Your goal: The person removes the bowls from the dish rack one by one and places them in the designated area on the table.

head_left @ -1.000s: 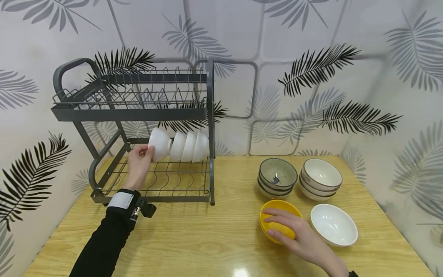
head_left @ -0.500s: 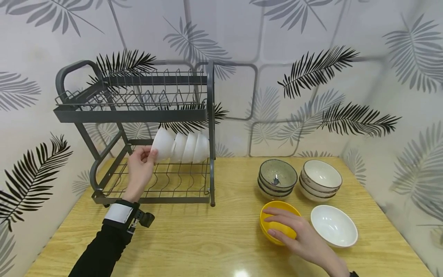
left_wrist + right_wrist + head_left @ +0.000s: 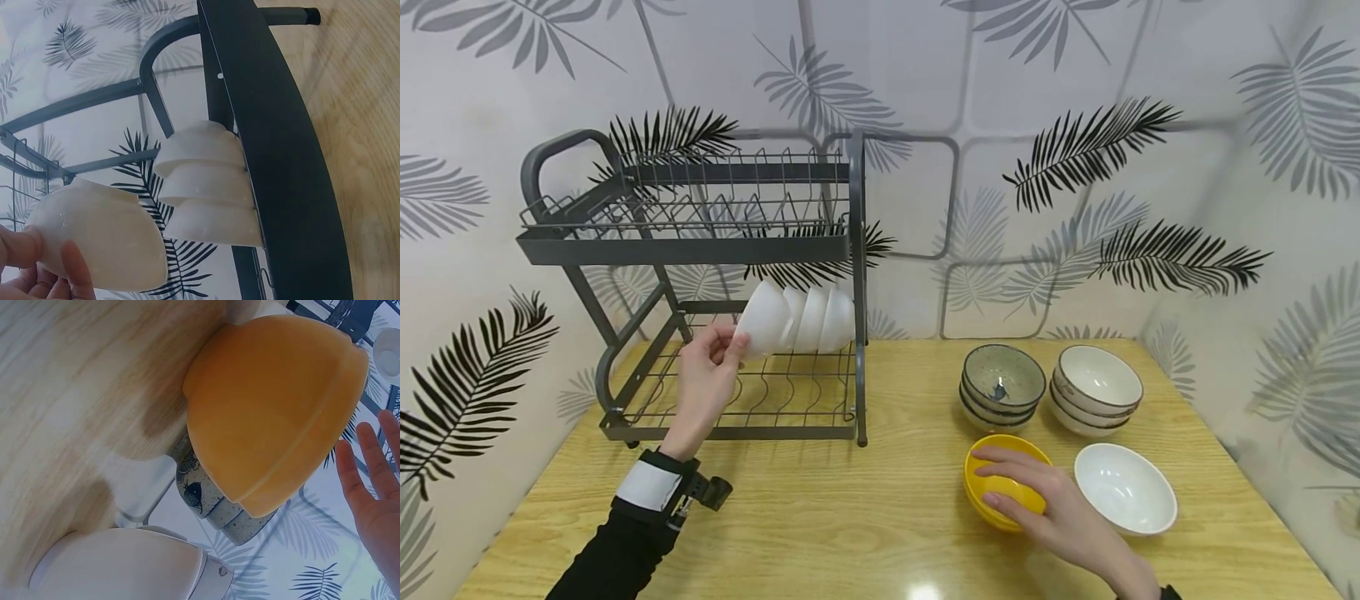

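My left hand [image 3: 706,379] pinches a white bowl [image 3: 765,317] by its edge, inside the lower tier of the dish rack [image 3: 737,433]. The bowl is tipped on its side and overlaps the row of white bowls [image 3: 835,321] in the head view. In the left wrist view, a gap shows between the held bowl [image 3: 103,234] and those standing bowls [image 3: 209,181]. My right hand [image 3: 1056,504] hovers over the stacked yellow bowls [image 3: 1026,498] with its fingers spread loosely. The right wrist view shows those fingers [image 3: 375,459] apart from the yellow rim.
A stack of speckled grey bowls [image 3: 1003,375] stands behind the yellow ones, beside a stack of cream bowls [image 3: 1099,379]. One wide white bowl [image 3: 1125,489] sits to the right of my right hand. The rack's upper tier [image 3: 692,250] hangs above my left hand.
My left hand has carried the white bowl a little to the right, up to the row, and the bowl has tilted. The right hand has stayed nearly still over the yellow bowls.
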A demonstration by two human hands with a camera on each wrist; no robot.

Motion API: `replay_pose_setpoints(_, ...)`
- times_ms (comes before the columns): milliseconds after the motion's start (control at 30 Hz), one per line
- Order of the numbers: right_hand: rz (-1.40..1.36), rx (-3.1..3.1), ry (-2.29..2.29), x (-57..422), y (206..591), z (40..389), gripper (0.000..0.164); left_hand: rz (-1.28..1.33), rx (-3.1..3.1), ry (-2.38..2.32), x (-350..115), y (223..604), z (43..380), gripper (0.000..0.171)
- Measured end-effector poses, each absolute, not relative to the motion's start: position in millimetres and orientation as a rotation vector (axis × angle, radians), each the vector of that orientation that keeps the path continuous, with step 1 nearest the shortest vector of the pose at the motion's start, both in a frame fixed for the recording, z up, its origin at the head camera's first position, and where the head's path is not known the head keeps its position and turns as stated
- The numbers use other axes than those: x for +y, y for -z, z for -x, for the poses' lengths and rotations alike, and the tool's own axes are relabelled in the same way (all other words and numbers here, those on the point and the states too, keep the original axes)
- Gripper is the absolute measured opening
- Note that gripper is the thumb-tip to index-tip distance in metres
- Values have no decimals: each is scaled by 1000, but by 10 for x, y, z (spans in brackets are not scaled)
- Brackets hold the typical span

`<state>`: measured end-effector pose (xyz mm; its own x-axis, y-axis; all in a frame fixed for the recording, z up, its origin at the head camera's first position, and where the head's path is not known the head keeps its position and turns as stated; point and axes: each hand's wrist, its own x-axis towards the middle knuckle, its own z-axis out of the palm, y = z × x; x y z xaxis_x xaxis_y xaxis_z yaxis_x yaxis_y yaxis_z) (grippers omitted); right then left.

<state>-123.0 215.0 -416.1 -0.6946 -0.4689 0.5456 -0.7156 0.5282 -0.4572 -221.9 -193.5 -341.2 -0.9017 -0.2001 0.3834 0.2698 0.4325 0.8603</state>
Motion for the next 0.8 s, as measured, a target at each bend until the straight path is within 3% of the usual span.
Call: replay_pose_setpoints(800,-965,-2406,-966,2136,3985,1258,37,269,-2311,1494,-1673,3391,1809,18)
